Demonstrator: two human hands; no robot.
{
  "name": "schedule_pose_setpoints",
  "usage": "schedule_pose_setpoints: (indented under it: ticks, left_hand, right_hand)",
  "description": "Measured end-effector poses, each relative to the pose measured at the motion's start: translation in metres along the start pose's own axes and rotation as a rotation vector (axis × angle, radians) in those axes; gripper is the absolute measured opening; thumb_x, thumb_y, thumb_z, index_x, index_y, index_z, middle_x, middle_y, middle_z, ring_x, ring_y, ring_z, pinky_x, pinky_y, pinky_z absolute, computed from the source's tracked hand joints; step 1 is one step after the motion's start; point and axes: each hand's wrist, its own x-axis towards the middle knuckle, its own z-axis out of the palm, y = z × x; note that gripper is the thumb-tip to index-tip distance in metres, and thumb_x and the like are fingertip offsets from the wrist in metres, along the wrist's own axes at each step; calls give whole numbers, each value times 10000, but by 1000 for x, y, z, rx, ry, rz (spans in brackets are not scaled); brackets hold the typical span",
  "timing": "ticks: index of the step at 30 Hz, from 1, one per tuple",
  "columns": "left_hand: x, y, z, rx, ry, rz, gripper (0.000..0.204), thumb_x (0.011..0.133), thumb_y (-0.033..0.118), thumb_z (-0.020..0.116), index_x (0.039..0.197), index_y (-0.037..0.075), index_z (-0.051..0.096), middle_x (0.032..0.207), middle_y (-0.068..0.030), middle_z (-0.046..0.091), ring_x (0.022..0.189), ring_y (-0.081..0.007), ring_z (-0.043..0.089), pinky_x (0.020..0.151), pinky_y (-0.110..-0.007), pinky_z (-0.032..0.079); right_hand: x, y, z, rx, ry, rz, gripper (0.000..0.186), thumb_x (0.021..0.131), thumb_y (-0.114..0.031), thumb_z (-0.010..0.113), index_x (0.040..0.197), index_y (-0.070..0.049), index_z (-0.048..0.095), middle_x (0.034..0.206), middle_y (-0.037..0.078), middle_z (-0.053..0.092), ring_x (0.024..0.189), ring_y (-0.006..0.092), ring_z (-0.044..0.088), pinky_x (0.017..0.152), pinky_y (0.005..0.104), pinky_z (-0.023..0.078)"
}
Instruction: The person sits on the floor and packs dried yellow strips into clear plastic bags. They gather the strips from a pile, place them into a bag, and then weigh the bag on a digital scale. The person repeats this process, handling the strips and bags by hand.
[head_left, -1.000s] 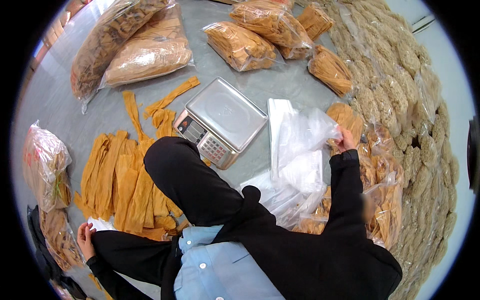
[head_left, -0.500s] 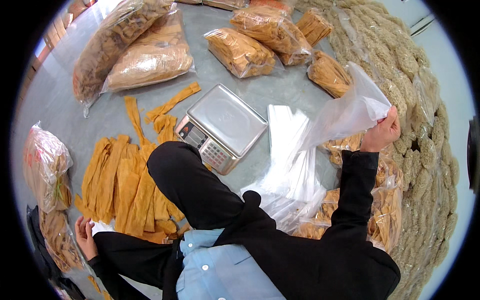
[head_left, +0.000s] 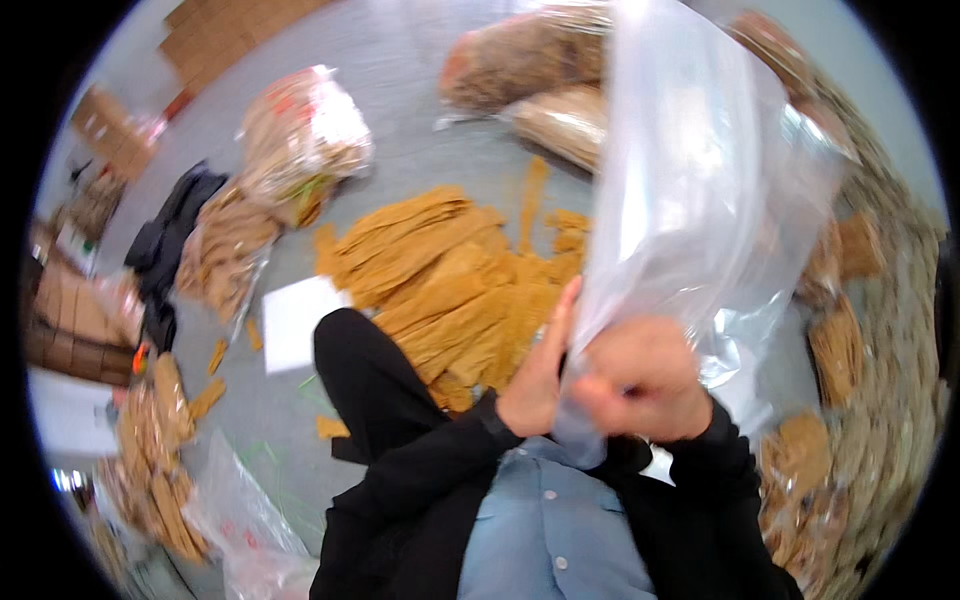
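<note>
**Clear bag held up close over a floor heaped with tan strips**

We look down on a grey floor (head_left: 420, 165). We take the heap of flat tan strips (head_left: 450, 280) at its middle as our landmark. Left of the heap lies a white sheet (head_left: 295, 320), and beyond that a dark garment (head_left: 165, 245). Up and left of the heap sits a filled clear sack (head_left: 300, 135); above the heap lie two more long filled sacks (head_left: 530, 70). Far left of the heap stand brown cartons (head_left: 70, 310), and lower left are further packed bundles (head_left: 160, 460). Right of the heap, a thick band of pale coiled bundles (head_left: 890, 360) follows the picture's rim.

The clear plastic bag (head_left: 700, 190) rises in front of the right side of the heap and blurs whatever lies behind it. The whole view is soft, so we cannot make out fine detail.

The bag's lower end sits just below and right of the heap, gathered between both hands. Our right hand (head_left: 640, 385) is curled into a fist around the bunched plastic. Our left hand (head_left: 540, 375) stands flat, fingers straight, pressed against the bag's left edge.
</note>
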Motion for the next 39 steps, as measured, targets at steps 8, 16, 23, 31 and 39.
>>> schedule_pose_setpoints:
  ticks: [8, 16, 23, 31, 39]
  left_hand:
    - [-47, 10, -80, -495, 807, -62, 582, 887, 311, 458, 1353, 35, 246, 1248, -145, 460, 1053, -273, 520, 737, -312, 472]
    - [-105, 63, -163, -250, 1004, 66, 455, 965, 250, 383, 1353, 30, 294, 1202, -189, 521, 982, -296, 604, 638, -267, 561]
    - [-113, 83, -186, -338, 997, 109, 424, 953, 236, 414, 1298, -4, 354, 1178, -182, 539, 975, -304, 606, 655, -268, 562]
    - [-129, 84, -187, -249, 947, -33, 358, 936, 197, 465, 1237, 6, 439, 1039, -152, 615, 893, -253, 634, 641, -293, 526]
    - [-132, 69, -170, -79, 898, -127, 356, 776, 58, 632, 1113, -2, 537, 987, -95, 615, 889, -194, 601, 800, -312, 466]
  right_hand:
    - [17, 11, 98, 177, -342, -36, 199, 777, -33, 621, 966, -20, 559, 965, 129, 580, 925, 301, 549, 811, 350, 435]
    - [16, 67, 119, 33, -68, 269, 369, 768, -7, 596, 1123, 11, 499, 1124, 161, 536, 1087, 328, 494, 939, 370, 378]
    - [-35, 165, 179, -426, -185, 534, 841, 705, -134, 706, 1319, 92, 177, 1302, 312, 288, 1222, 417, 316, 1009, 412, 292]
    - [-27, 169, 196, 175, 253, 628, 711, 841, -68, 566, 1413, -23, 146, 1424, 205, 234, 1315, 302, 264, 1033, 375, 289]
    - [32, 118, 126, 217, 108, 376, 379, 862, 2, 499, 1239, -15, 468, 1203, 114, 541, 1142, 211, 493, 962, 318, 382]
